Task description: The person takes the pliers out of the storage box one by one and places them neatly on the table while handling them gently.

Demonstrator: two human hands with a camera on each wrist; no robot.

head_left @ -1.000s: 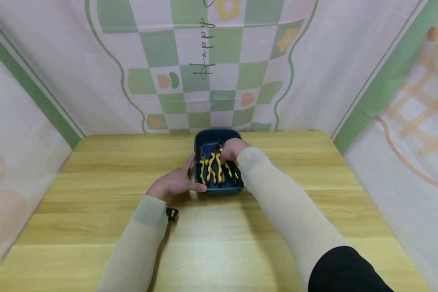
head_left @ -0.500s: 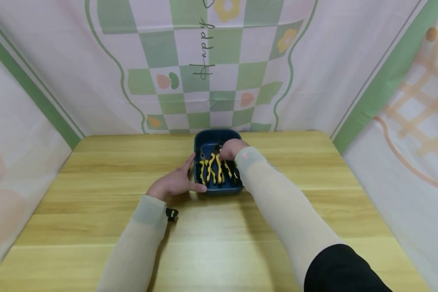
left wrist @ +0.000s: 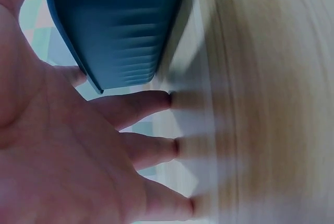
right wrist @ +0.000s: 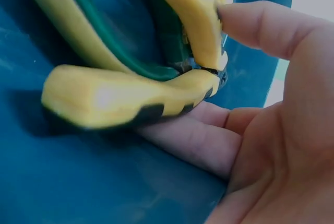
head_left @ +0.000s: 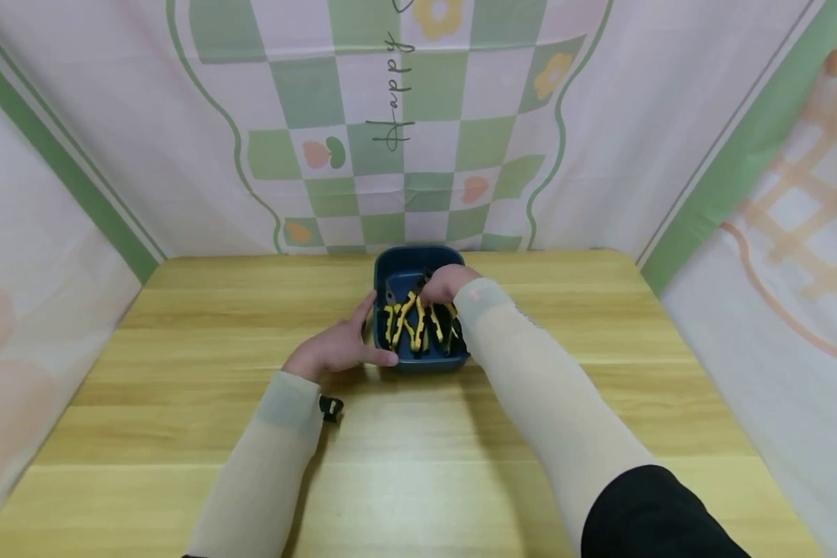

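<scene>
Several pliers with yellow-and-black handles (head_left: pixel 417 325) lie side by side in a dark blue plastic bin (head_left: pixel 428 366) in the head view. My right hand (head_left: pixel 448 284) reaches into the bin's right side and covers the upper part of one of them. In the right wrist view, it holds these pliers (right wrist: pixel 125 96) near the pivot, thumb on one handle and fingers under the other; their jaws are hidden. My left hand (head_left: pixel 342 347) rests at the bin's left near corner with its fingers spread. The left wrist view shows these fingers (left wrist: pixel 141 106) straight, beside the bin wall (left wrist: pixel 120 31).
The bin stands on a wooden table (head_left: pixel 251 310) near its back edge. Behind it hangs a patterned green and white cloth (head_left: pixel 425 147), with more cloth at both sides. A small black device (head_left: pixel 331 408) sits at my left wrist.
Both hands stay nearly where they were. The handles beneath my right hand have shifted slightly in the bin. The head view has moved a little.
</scene>
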